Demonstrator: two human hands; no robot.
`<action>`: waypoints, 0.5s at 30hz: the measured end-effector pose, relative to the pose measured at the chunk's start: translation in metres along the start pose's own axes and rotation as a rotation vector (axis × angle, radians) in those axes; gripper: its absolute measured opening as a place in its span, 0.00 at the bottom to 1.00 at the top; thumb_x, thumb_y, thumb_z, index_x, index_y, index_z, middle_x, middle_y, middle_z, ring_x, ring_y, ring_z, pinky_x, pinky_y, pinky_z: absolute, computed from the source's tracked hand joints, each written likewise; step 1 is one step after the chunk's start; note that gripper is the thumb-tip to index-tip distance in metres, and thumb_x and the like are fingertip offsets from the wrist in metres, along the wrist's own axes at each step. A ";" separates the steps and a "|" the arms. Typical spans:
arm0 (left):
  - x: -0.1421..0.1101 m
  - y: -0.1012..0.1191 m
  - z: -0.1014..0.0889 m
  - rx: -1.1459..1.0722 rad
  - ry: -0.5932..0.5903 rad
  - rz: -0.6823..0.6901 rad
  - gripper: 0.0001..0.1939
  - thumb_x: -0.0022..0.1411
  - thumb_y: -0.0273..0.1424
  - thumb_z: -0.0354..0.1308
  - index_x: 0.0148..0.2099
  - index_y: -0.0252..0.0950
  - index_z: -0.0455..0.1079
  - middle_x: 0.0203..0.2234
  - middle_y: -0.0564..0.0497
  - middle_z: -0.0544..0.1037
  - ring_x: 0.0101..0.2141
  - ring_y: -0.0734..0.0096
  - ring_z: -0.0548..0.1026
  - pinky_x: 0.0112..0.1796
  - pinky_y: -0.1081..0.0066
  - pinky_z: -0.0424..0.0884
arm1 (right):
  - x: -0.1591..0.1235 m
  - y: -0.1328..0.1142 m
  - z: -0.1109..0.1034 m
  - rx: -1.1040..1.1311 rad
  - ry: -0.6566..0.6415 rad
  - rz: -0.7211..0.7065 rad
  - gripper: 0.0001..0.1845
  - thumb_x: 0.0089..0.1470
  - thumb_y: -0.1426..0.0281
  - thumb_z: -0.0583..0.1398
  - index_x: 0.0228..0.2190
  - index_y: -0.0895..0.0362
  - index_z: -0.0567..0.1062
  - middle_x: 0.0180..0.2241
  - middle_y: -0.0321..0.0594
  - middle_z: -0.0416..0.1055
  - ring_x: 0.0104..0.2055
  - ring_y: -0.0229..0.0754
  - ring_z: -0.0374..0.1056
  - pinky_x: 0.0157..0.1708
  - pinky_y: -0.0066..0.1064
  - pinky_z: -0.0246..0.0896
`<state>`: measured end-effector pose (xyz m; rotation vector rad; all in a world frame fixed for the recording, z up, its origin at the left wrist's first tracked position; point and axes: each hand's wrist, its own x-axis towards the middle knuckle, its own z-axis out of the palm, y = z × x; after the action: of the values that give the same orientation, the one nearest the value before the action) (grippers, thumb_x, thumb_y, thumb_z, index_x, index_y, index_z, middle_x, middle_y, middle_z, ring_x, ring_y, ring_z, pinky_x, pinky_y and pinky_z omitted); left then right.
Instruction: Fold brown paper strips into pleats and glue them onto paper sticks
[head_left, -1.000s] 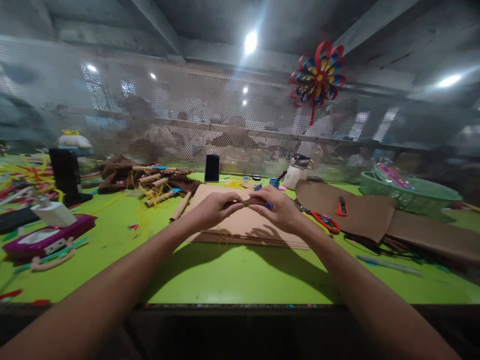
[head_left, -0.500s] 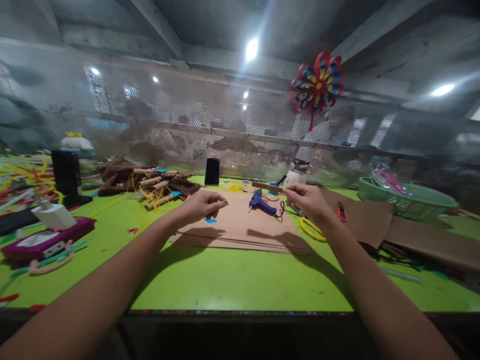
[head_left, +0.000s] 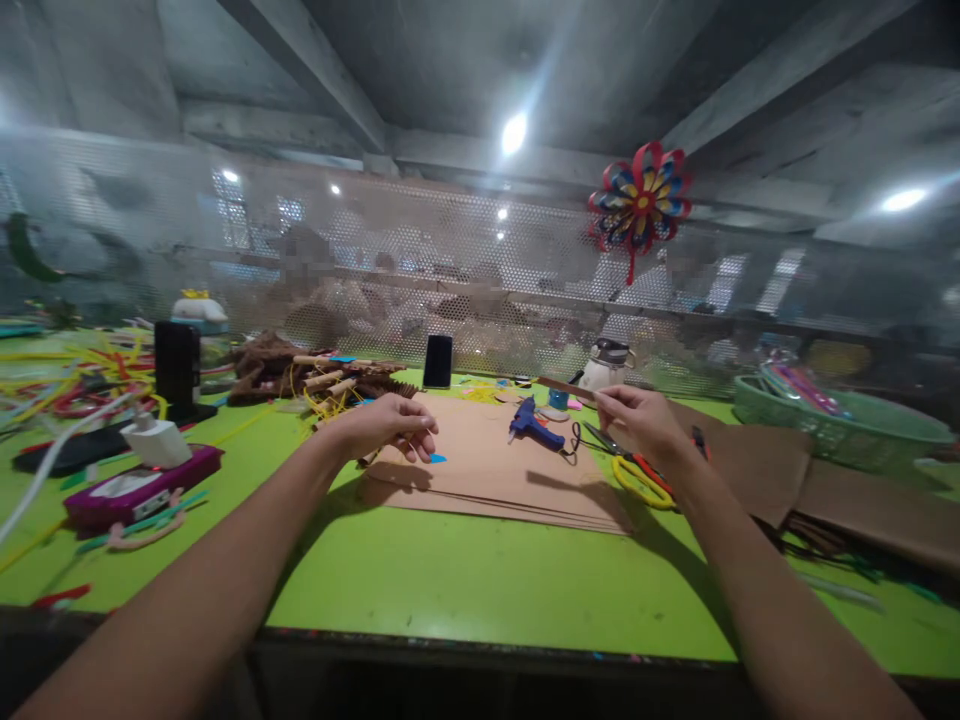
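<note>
My right hand (head_left: 637, 418) pinches one end of a narrow brown paper strip (head_left: 566, 388), which points left above the brown sheets. Over the left edge of the stacked brown paper sheets (head_left: 487, 485) hovers my left hand (head_left: 396, 428), its fingers curled together; what they hold, if anything, is too small to make out. A blue glue gun (head_left: 537, 428) lies on the sheets between the hands. Below my right hand are scissors with yellow handles (head_left: 637, 482). A small blue scrap (head_left: 438, 459) rests close to my left fingertips.
At left, a purple power strip (head_left: 142, 490) carries a white charger (head_left: 156, 440). Paper rolls with yellow string (head_left: 330, 385) lie behind my left hand. A phone (head_left: 438, 361) stands at the back, a white jug (head_left: 604, 368) nearby. A green basket (head_left: 840, 425) and brown paper (head_left: 750, 450) occupy the right.
The view has shifted, so the table contents appear lower and farther right. My left hand has drawn a little nearer, its fingers more curled. My right hand still holds the strip.
</note>
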<state>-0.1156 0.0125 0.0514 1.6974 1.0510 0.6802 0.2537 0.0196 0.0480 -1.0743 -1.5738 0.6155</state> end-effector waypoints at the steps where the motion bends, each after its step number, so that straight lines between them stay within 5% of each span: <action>1: 0.000 -0.002 -0.001 0.008 0.000 -0.015 0.16 0.51 0.41 0.59 0.33 0.31 0.70 0.27 0.45 0.78 0.26 0.69 0.74 0.30 0.69 0.70 | 0.000 0.000 -0.001 0.001 0.020 0.006 0.21 0.41 0.54 0.62 0.27 0.61 0.73 0.17 0.35 0.64 0.18 0.32 0.55 0.18 0.25 0.47; 15: 0.004 -0.011 -0.005 -0.084 0.017 -0.015 0.14 0.49 0.39 0.60 0.33 0.31 0.70 0.29 0.43 0.78 0.30 0.66 0.75 0.35 0.67 0.70 | 0.003 0.009 -0.004 -0.019 -0.024 0.003 0.21 0.44 0.55 0.60 0.29 0.62 0.73 0.18 0.35 0.63 0.15 0.29 0.50 0.15 0.24 0.44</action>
<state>-0.1215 0.0198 0.0428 1.6127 1.0317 0.7208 0.2607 0.0255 0.0429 -1.0866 -1.6022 0.6188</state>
